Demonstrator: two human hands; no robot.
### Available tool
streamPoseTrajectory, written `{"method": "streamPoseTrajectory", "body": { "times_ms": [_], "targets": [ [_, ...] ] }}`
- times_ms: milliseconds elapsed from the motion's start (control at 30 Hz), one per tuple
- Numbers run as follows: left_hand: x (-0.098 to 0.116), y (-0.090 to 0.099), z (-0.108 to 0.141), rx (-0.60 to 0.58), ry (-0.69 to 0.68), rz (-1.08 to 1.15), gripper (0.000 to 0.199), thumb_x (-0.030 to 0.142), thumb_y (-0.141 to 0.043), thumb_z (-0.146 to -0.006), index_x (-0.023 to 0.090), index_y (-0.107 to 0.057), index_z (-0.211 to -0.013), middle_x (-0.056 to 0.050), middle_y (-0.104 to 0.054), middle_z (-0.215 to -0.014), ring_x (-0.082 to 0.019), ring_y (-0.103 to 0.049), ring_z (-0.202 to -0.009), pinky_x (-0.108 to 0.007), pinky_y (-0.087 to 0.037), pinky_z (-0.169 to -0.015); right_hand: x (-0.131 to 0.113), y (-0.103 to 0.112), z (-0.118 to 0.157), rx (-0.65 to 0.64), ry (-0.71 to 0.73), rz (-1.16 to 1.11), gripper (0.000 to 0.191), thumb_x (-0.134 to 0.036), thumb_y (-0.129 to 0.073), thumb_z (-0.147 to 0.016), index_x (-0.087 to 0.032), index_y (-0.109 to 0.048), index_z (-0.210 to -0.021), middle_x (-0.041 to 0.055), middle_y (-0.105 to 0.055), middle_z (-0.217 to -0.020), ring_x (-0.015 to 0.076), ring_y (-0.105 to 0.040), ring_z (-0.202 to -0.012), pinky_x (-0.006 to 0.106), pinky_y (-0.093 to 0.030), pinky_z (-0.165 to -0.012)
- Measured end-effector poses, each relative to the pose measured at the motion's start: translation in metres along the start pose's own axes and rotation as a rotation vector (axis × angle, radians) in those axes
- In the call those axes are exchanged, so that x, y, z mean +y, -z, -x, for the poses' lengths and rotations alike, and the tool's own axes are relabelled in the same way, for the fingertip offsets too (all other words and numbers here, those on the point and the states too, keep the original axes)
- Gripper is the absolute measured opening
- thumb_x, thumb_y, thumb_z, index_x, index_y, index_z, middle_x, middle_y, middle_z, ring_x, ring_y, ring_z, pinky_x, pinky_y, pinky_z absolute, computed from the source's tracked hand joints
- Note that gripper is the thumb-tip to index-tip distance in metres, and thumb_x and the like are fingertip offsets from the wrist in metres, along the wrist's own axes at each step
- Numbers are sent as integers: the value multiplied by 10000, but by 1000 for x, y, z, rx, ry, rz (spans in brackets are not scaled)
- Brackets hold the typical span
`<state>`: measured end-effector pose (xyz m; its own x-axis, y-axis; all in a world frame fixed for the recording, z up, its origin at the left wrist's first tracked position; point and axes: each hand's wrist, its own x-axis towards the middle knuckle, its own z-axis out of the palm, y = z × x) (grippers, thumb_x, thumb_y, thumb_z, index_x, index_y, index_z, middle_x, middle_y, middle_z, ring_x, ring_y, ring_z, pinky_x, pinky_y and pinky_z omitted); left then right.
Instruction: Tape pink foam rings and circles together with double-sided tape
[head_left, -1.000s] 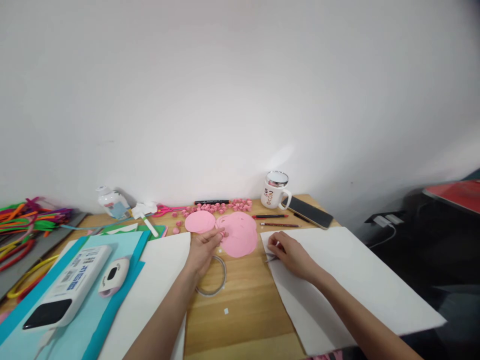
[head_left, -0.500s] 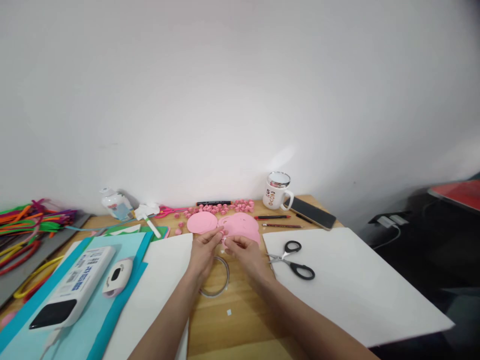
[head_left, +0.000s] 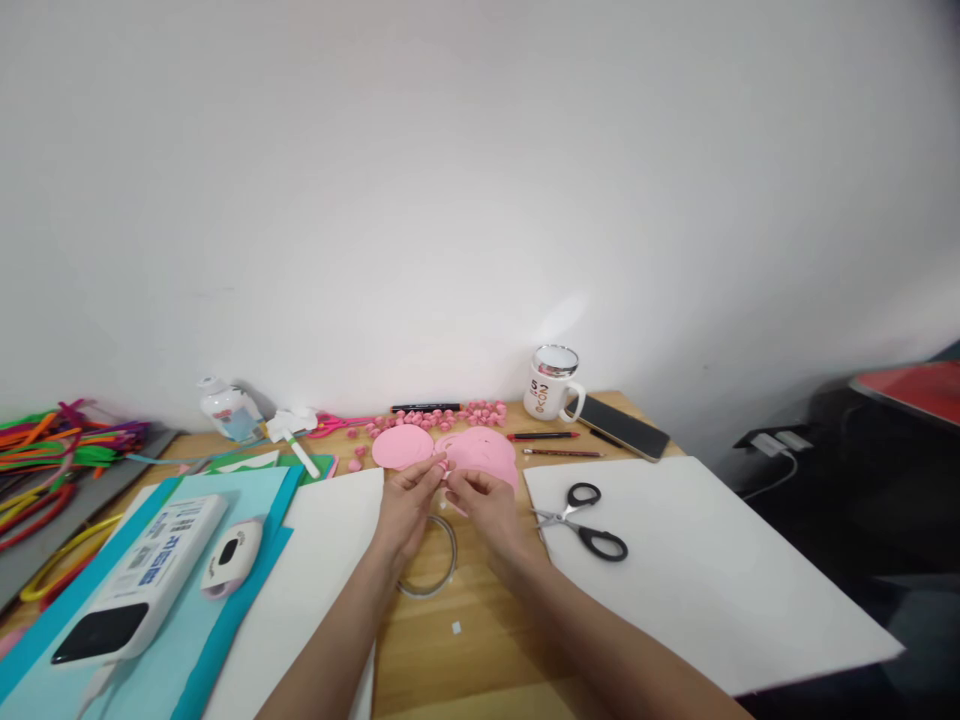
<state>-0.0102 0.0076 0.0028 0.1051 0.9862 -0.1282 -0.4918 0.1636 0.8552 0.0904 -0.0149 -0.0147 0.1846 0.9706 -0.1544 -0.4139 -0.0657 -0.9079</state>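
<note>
Above the wooden table, my left hand and my right hand meet at the fingertips. Both pinch one small pink paper piece, mostly hidden by the fingers. Just behind them lie pink paper circles: a round one on the left and an overlapping pile on the right. Several small rolled pink paper pieces are heaped along the wall. A roll of tape lies flat under my left wrist. Black-handled scissors rest partly opened to the right of my right hand.
White sheets lie right and left. A mug, a phone and pencils are at the back right. A white device rests on blue paper at left, near a bottle and coloured pipe cleaners.
My hands stay together at the same spot, with the right fingers shifted slightly around the pink paper piece. The whole view has moved a little; nothing else has visibly changed.
</note>
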Motion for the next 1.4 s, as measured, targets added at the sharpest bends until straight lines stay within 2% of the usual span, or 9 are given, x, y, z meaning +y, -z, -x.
{"method": "streamPoseTrajectory", "body": {
  "times_ms": [100, 267, 533, 700, 867, 1067, 1233, 1400],
  "targets": [
    [0, 0, 0, 20, -19, -4, 296, 197, -786, -496, 138, -725, -779, -83, -718, -747, -152, -629, -730, -268, -453, -773, 0, -2, -1, 3, 19, 6, 260, -366, -701, -577, -125, -614, -618, 5, -582, -606, 122, -536, -595, 267, -461, -646],
    [0, -1, 0, 46, -55, -60, 287, 217, -786, -488, 149, -727, -761, -67, -719, -746, -151, -622, -724, -272, -450, -776, -7, 1, -6, 25, -65, -123, 372, -303, -778, -466, -148, -562, -726, 5, -620, -682, 126, -581, -611, 286, -479, -659],
    [-1, 0, -1, 38, -33, -54, 280, 216, -781, -506, 145, -727, -771, -77, -717, -770, -158, -624, -740, -268, -455, -762, -22, 11, -16, -226, 24, 31, 322, -362, -746, -504, -163, -529, -634, -29, -591, -570, 103, -552, -532, 259, -468, -602],
    [-2, 1, -2, 21, -1, -38, 265, 202, -785, -504, 138, -729, -756, -86, -716, -772, -160, -628, -726, -256, -473, -727, -15, 16, -21, -255, 47, 44, 288, -367, -721, -547, -174, -524, -632, -36, -578, -565, 101, -545, -543, 245, -460, -595],
    [-6, 2, -4, 27, 7, -55, 265, 189, -775, -521, 137, -727, -776, -92, -717, -779, -168, -632, -760, -271, -472, -770, -11, 21, -21, -245, 57, 81, 268, -372, -712, -569, -164, -557, -638, -29, -577, -564, 98, -534, -537, 234, -457, -576],
    [-6, 1, -4, 57, -45, -229, 255, 214, -765, -527, 149, -729, -771, -83, -721, -783, -198, -636, -787, -296, -468, -792, -11, 24, -21, -226, -18, 121, 272, -388, -706, -584, -143, -610, -654, -13, -588, -517, 101, -532, -473, 229, -456, -509],
    [1, -3, 0, 27, -115, -483, 183, 228, -742, -549, 184, -737, -727, -71, -723, -815, -233, -637, -814, -289, -475, -769, -11, 27, -21, -213, -87, 160, 313, -429, -721, -537, -141, -662, -643, 14, -637, -552, 132, -579, -495, 265, -492, -554],
    [3, -6, 2, -1, -125, -510, 177, 233, -735, -559, 181, -739, -728, -75, -720, -842, -226, -640, -797, -272, -478, -755, -10, 30, -23, -225, -106, 189, 316, -440, -719, -533, -141, -677, -623, 22, -648, -546, 151, -600, -504, 279, -503, -557]
  ]
}}
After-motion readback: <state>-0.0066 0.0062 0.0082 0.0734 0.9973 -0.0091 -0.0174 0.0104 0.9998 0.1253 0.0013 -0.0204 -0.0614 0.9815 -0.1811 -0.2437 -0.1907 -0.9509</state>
